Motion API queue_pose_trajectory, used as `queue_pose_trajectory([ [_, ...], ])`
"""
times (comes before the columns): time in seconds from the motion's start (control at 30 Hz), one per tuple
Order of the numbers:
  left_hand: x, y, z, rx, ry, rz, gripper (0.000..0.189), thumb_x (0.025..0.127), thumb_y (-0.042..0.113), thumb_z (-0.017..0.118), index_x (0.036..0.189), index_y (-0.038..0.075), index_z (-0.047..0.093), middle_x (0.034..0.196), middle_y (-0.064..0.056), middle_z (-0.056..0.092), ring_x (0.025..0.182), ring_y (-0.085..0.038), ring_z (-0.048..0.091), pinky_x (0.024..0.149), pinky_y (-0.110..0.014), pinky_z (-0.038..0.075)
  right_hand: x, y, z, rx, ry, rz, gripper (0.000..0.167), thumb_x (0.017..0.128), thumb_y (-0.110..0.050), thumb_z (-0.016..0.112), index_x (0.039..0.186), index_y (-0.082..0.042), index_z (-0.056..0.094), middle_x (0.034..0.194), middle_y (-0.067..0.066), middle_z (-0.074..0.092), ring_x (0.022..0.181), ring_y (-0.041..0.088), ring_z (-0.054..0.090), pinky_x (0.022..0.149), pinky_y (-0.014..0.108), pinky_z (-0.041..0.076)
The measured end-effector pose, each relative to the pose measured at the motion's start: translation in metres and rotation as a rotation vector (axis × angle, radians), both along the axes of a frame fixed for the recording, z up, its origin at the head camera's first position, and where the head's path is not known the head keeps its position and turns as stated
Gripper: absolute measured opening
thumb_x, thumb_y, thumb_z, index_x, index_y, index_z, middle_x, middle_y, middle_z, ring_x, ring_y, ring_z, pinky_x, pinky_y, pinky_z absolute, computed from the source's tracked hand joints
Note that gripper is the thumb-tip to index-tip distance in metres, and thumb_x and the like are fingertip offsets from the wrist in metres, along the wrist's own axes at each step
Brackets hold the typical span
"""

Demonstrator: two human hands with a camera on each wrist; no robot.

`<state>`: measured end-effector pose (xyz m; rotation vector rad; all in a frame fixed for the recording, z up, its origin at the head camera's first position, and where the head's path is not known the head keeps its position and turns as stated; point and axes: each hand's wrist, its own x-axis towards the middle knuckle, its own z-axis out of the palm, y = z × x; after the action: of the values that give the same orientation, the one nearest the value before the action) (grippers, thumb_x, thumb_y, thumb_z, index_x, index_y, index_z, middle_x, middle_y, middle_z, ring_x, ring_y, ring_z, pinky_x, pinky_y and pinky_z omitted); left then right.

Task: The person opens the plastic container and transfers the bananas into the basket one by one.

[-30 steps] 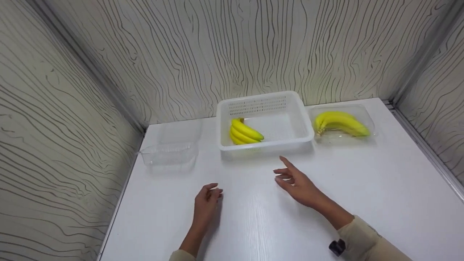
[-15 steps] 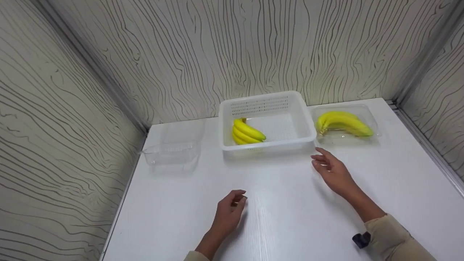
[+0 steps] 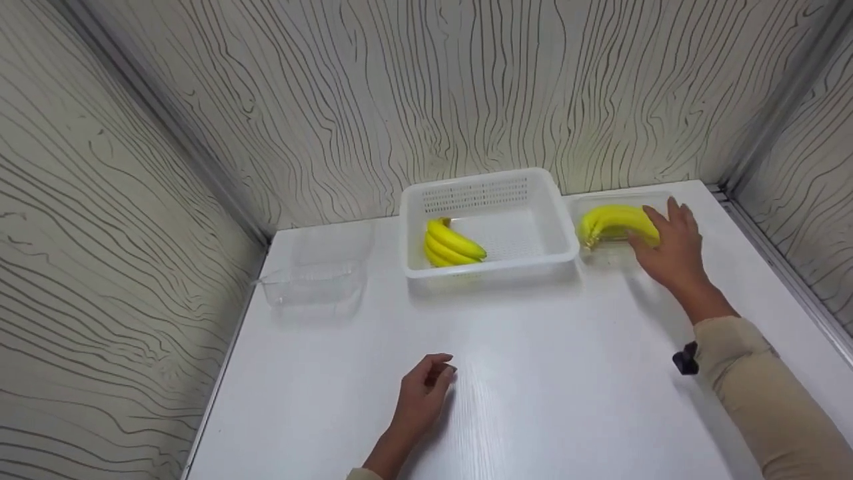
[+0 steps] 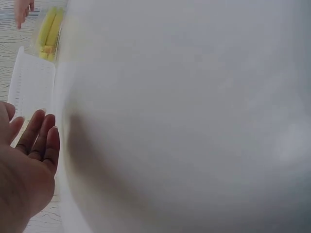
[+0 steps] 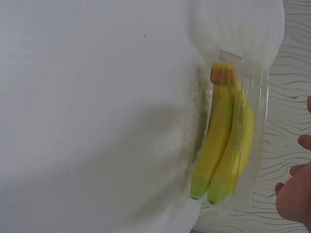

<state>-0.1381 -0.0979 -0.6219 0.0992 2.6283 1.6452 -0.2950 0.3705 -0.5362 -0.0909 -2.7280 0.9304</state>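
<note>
At the right back, a bunch of yellow bananas (image 3: 614, 219) with greenish tips lies in a clear plastic container (image 5: 260, 141). My right hand (image 3: 673, 247) is over the right end of this bunch in the head view, fingers spread and holding nothing. It overlaps the tips there; the right wrist view shows only part of the hand (image 5: 296, 194) at its right edge, beside the container. My left hand (image 3: 420, 397) hovers near the table's front middle, fingers loosely bent and nothing in them. A white plastic basket (image 3: 493, 267) holds another bunch of bananas (image 3: 452, 244) at its left side.
An open clear plastic container (image 3: 310, 285), its lid folded back, stands at the left back of the white table (image 3: 320, 373). Wood-patterned panels (image 3: 373, 100) rise behind and at both sides. The basket stands close beside the right container.
My right hand has moved right and away from me, from in front of the basket to over the bananas in the right container. My left hand shifted right, then stayed nearly still.
</note>
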Motion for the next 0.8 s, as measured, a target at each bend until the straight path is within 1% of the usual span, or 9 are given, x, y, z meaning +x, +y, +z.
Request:
queue_pose_trajectory([
  [0.07, 0.0, 0.001, 0.001, 0.009, 0.011, 0.0, 0.025, 0.107, 0.02, 0.063, 0.13, 0.015, 0.07, 0.109, 0.006, 0.077, 0.094, -0.003, 0.066, 0.084, -0.021, 0.056, -0.012, 0.01, -0.001, 0.045, -0.042, -0.019, 0.078, 0.109, -0.052, 0.048, 0.165, 0.0, 0.033, 0.176, 0.035, 0.0, 0.164, 0.057, -0.006, 0.123, 0.085, 0.005],
  [0.17, -0.001, 0.003, 0.002, 0.025, 0.018, -0.006, 0.025, 0.107, 0.022, 0.063, 0.13, 0.014, 0.071, 0.109, 0.004, 0.078, 0.094, -0.003, 0.065, 0.084, -0.021, 0.055, -0.024, 0.023, -0.003, 0.087, -0.13, -0.038, 0.089, 0.108, -0.063, 0.04, 0.168, 0.001, 0.023, 0.173, 0.04, -0.005, 0.162, 0.062, -0.009, 0.121, 0.086, 0.005],
  [0.23, -0.002, 0.005, 0.003, 0.037, 0.016, -0.006, 0.025, 0.107, 0.023, 0.064, 0.129, 0.014, 0.071, 0.109, 0.004, 0.078, 0.094, -0.004, 0.065, 0.084, -0.021, 0.054, -0.03, 0.03, -0.005, 0.088, -0.193, -0.039, 0.095, 0.107, -0.067, 0.037, 0.169, 0.002, 0.016, 0.171, 0.043, -0.006, 0.159, 0.066, -0.007, 0.118, 0.089, 0.006],
  [0.3, -0.004, 0.007, 0.003, 0.042, 0.012, -0.003, 0.025, 0.107, 0.023, 0.064, 0.129, 0.014, 0.071, 0.109, 0.004, 0.078, 0.095, -0.003, 0.065, 0.085, -0.021, 0.054, -0.033, 0.034, -0.007, 0.085, -0.237, -0.035, 0.099, 0.106, -0.07, 0.038, 0.169, 0.003, 0.012, 0.17, 0.045, -0.005, 0.155, 0.071, 0.0, 0.115, 0.091, 0.009],
  [0.43, -0.013, 0.019, 0.003, 0.08, -0.006, -0.01, 0.025, 0.107, 0.021, 0.064, 0.129, 0.013, 0.071, 0.109, 0.003, 0.078, 0.095, -0.003, 0.065, 0.086, -0.021, 0.054, -0.035, 0.037, -0.01, 0.084, -0.284, -0.036, 0.105, 0.103, -0.074, 0.039, 0.168, 0.004, 0.01, 0.169, 0.046, -0.002, 0.15, 0.075, 0.01, 0.114, 0.09, 0.013],
  [0.5, -0.021, 0.031, 0.003, 0.104, -0.009, -0.028, 0.025, 0.107, 0.02, 0.064, 0.129, 0.011, 0.071, 0.109, 0.002, 0.078, 0.094, -0.003, 0.066, 0.086, -0.021, 0.054, -0.035, 0.038, -0.01, 0.094, -0.295, -0.038, 0.107, 0.103, -0.076, 0.039, 0.168, 0.003, 0.011, 0.169, 0.045, 0.0, 0.149, 0.075, 0.013, 0.115, 0.089, 0.014],
  [0.57, -0.031, 0.048, 0.005, 0.123, -0.008, -0.056, 0.025, 0.107, 0.019, 0.064, 0.129, 0.009, 0.071, 0.109, 0.0, 0.078, 0.094, -0.003, 0.066, 0.087, -0.021, 0.055, -0.034, 0.039, -0.009, 0.1, -0.312, -0.037, 0.108, 0.102, -0.078, 0.038, 0.169, 0.002, 0.01, 0.169, 0.045, 0.0, 0.149, 0.074, 0.013, 0.116, 0.088, 0.014],
  [0.67, -0.049, 0.079, 0.01, 0.122, -0.007, -0.093, 0.026, 0.107, 0.019, 0.064, 0.129, 0.008, 0.071, 0.11, 0.0, 0.077, 0.095, -0.002, 0.067, 0.088, -0.022, 0.056, -0.033, 0.041, -0.007, 0.111, -0.336, -0.026, 0.109, 0.101, -0.079, 0.037, 0.169, 0.001, 0.009, 0.169, 0.045, 0.001, 0.149, 0.074, 0.013, 0.116, 0.088, 0.015],
  [0.8, -0.069, 0.122, 0.017, 0.126, -0.041, -0.103, 0.026, 0.106, 0.02, 0.066, 0.128, 0.009, 0.072, 0.11, 0.002, 0.076, 0.098, -0.001, 0.066, 0.091, -0.022, 0.057, -0.029, 0.043, -0.005, 0.131, -0.361, -0.006, 0.109, 0.101, -0.08, 0.037, 0.169, 0.002, 0.01, 0.168, 0.046, 0.001, 0.148, 0.076, 0.014, 0.115, 0.088, 0.018],
])
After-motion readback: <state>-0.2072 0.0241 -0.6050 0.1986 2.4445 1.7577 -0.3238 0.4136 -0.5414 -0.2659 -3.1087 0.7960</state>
